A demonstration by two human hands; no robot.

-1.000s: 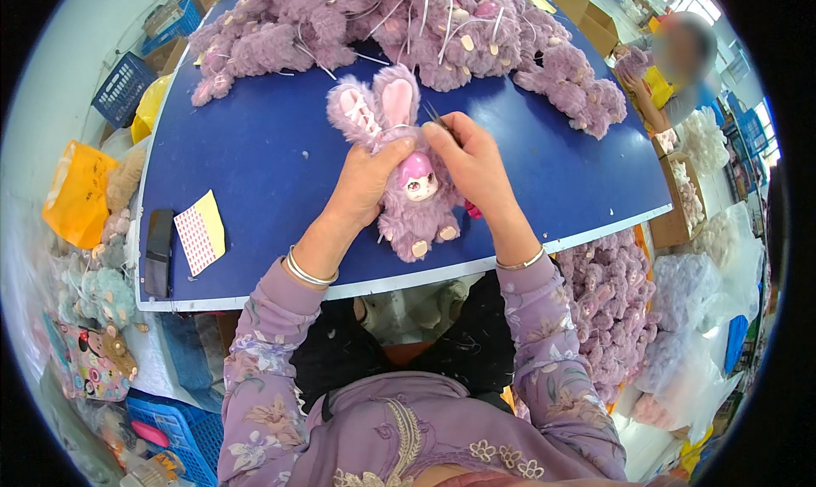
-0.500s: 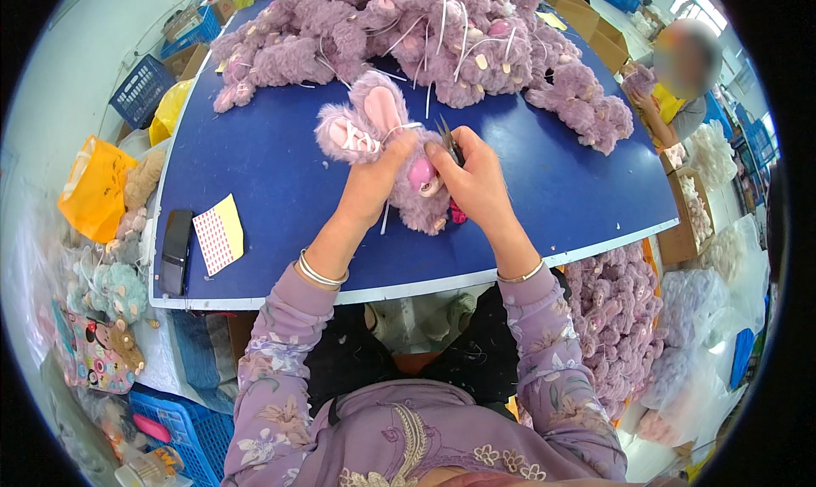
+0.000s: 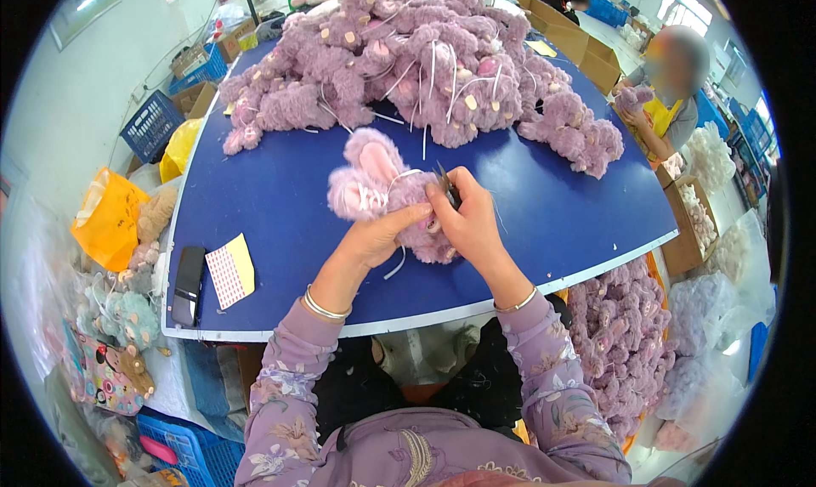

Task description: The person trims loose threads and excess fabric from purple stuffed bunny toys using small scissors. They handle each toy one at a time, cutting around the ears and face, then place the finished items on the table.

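My left hand (image 3: 371, 239) is closed around a fluffy mauve plush rabbit (image 3: 364, 154), its thumb lying across the face area. The rabbit's pink-lined ears point away from me to the left, with white cord laced over one of them. A loose white cord end hangs below my left hand. In my right hand (image 3: 473, 223) is a pair of small dark thread snips (image 3: 445, 181), tips pointing up and away. The right thumb presses near the rabbit's head, and the fingers hide most of the snips' handles. Much of the rabbit's face is covered.
A large heap of mauve plush rabbits (image 3: 340, 87) with white cords fills the far side of the blue table (image 3: 544, 223). At left lie a black phone (image 3: 188, 285) and a sticker sheet (image 3: 229, 273). A co-worker (image 3: 667, 104) sits at far right. More plush rabbits (image 3: 616, 334) fill a bag below the right edge.
The view has tilted up, so the table sits lower. My left thumb has moved from the cord by the ears down over the rabbit's face. The snips stay in my right hand.
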